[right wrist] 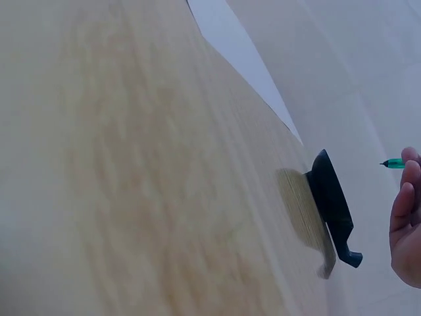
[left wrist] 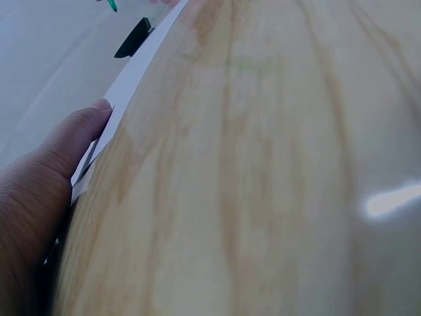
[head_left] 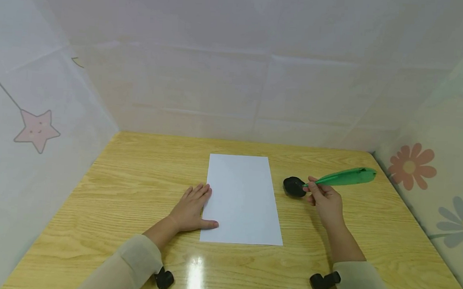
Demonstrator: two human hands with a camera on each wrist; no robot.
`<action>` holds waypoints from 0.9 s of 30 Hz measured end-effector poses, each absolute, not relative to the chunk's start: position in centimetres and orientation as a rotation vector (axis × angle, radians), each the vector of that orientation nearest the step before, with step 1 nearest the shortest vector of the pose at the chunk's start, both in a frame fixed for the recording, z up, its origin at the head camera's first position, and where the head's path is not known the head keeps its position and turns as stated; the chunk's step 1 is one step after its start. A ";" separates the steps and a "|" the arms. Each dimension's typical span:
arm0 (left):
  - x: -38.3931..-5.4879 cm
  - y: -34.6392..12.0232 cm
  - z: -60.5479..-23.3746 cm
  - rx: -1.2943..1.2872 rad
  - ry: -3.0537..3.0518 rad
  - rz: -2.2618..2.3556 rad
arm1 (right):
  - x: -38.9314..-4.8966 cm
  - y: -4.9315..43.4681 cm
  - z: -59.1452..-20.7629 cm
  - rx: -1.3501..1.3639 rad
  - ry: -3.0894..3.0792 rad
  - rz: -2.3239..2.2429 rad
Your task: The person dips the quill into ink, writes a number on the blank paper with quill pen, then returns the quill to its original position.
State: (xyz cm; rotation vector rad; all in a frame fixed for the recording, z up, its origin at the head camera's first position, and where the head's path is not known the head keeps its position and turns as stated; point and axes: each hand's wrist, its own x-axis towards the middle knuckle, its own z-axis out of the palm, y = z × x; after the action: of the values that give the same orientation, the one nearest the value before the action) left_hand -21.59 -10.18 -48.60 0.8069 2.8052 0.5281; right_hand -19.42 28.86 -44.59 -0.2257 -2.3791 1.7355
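A white sheet of paper [head_left: 244, 198] lies on the wooden table. My left hand [head_left: 189, 209] rests over its left edge, fingers extended and spread, the thumb on the lower left part of the sheet. To the right of the paper, my right hand [head_left: 327, 205] pinches a green feather pen [head_left: 349, 177] near its lower end. The plume points right. In the right wrist view the pen's dark tip [right wrist: 393, 163] sticks out past the fingers. A small black dish [head_left: 294, 186] sits between the paper and my right hand, close under the pen's tip; its contents cannot be made out.
The wooden table [head_left: 142, 170] runs back to a pale cloth backdrop [head_left: 203, 85]. Cloth with printed stars and flowers hangs at both sides. A black wrist camera [head_left: 164, 278] is on the left sleeve and another black camera [head_left: 324, 282] on the right.
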 end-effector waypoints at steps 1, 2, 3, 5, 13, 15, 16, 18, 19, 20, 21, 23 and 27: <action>-21.6 -10.2 -48.6 0.807 2.804 0.530 | -19.5 28.9 -44.6 -0.233 -2.374 1.734; -21.6 -10.2 -48.6 0.806 2.803 0.529 | -19.5 28.9 -44.6 -0.238 -2.377 1.725; -21.6 -10.2 -48.6 0.806 2.803 0.530 | -19.5 28.9 -44.7 -0.241 -2.380 1.715; -21.6 -10.2 -48.6 0.805 2.802 0.529 | -19.5 29.0 -44.7 -0.245 -2.388 1.703; -21.6 -10.2 -48.6 0.802 2.805 0.524 | -19.6 29.4 -44.6 -0.239 -2.351 1.803; -21.6 -10.2 -48.6 0.802 2.805 0.523 | -19.7 29.4 -44.6 -0.231 -2.342 1.827; -21.6 -10.2 -48.6 0.802 2.804 0.523 | -19.7 29.5 -44.6 -0.226 -2.346 1.829; -21.6 -10.2 -48.5 0.802 2.803 0.522 | -19.8 29.6 -44.6 -0.218 -2.356 1.827; -21.5 -10.2 -48.5 0.801 2.801 0.526 | -19.8 29.6 -44.6 -0.216 -2.362 1.827; -21.5 -10.2 -48.5 0.800 2.800 0.528 | -19.9 29.6 -44.6 -0.217 -2.367 1.827; -21.5 -10.2 -48.5 0.799 2.799 0.531 | -19.9 29.7 -44.6 -0.218 -2.372 1.830; -21.5 -10.2 -48.5 0.800 2.797 0.537 | -20.0 29.8 -44.6 -0.225 -2.379 1.840; -21.5 -10.2 -48.5 0.802 2.800 0.533 | -19.9 29.9 -44.4 -0.261 -2.383 1.863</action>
State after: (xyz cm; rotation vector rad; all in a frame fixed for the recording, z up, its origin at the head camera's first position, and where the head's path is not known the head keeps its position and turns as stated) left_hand -21.54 -10.19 -48.51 0.8019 2.8004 0.5334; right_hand -19.92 29.86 -44.45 -0.2609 -2.3831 1.8630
